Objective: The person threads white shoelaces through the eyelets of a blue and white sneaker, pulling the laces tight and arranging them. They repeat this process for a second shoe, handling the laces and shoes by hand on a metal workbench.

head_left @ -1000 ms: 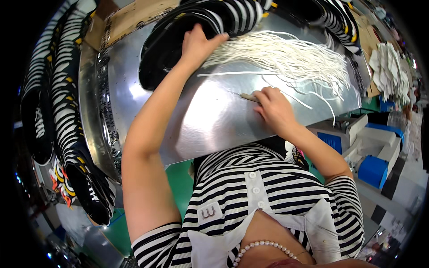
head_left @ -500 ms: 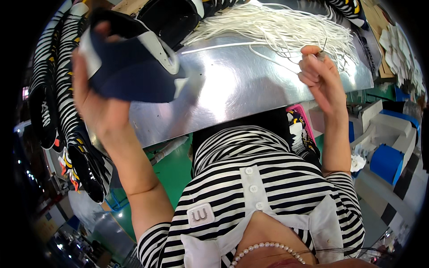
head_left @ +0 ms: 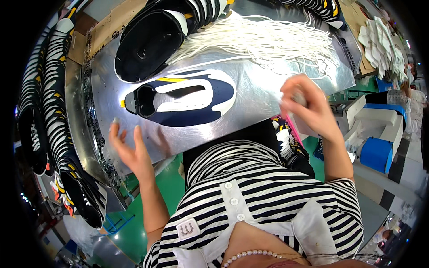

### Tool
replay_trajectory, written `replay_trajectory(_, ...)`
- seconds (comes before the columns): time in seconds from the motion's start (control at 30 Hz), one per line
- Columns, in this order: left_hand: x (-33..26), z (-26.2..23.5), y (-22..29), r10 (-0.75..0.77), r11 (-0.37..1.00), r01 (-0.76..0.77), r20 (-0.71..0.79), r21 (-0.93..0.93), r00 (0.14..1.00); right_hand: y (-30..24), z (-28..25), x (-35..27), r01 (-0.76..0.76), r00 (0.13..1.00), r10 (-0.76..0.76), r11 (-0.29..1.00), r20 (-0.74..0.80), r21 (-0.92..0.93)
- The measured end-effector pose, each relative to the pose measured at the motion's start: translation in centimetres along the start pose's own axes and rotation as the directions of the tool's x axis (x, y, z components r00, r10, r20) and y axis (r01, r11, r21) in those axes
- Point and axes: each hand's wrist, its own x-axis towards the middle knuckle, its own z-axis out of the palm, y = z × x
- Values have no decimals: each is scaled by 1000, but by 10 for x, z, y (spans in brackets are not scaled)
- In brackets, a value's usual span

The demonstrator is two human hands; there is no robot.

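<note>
A navy and white shoe upper (head_left: 192,117) with a yellow stripe lies flat on the metal table (head_left: 250,94), its toe to the right and its dark heel collar to the left. My left hand (head_left: 136,154) is open and empty beside the heel end, fingers apart and not touching it. My right hand (head_left: 313,105) hovers over the table's right part, blurred by motion, fingers curled round a small grey piece; an earlier frame shows a thin spike there. White laces (head_left: 268,42) lie in a heap beyond the upper, with one strand stretching left.
Nested black and white uppers (head_left: 149,44) stand at the back left of the table. Long stacks of striped uppers (head_left: 58,111) hang along the left. A grey and blue machine (head_left: 377,138) stands at the right. A pink-rimmed container (head_left: 292,134) with uppers is below the table edge.
My left hand has set the shoe upper down on the table, let go and drawn back toward me. My right hand has moved slightly left and lower, still curled.
</note>
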Motion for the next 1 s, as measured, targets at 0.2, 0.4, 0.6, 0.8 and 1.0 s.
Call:
replay_trajectory(0.2,26,28,71,482,684,-648,459,334,746,-28,-4,21,343,562,-814,392,148,854)
replay_trajectory(0.4,50,49,52,204,752,-561,687,346,697,36,65,43,265,964,-264,964,-25,31)
replay_trajectory(0.6,87,61,47,-394,917,102,831,386,393,84,112,84,-95,994,109,951,-33,296)
replay_trajectory(0.8,76,100,45,-212,473,879,961,-58,178,83,127,86,-59,978,160,833,-137,550)
replay_trajectory(1.0,53,101,49,-257,382,890,897,-247,359,32,107,69,-24,995,71,865,-74,500)
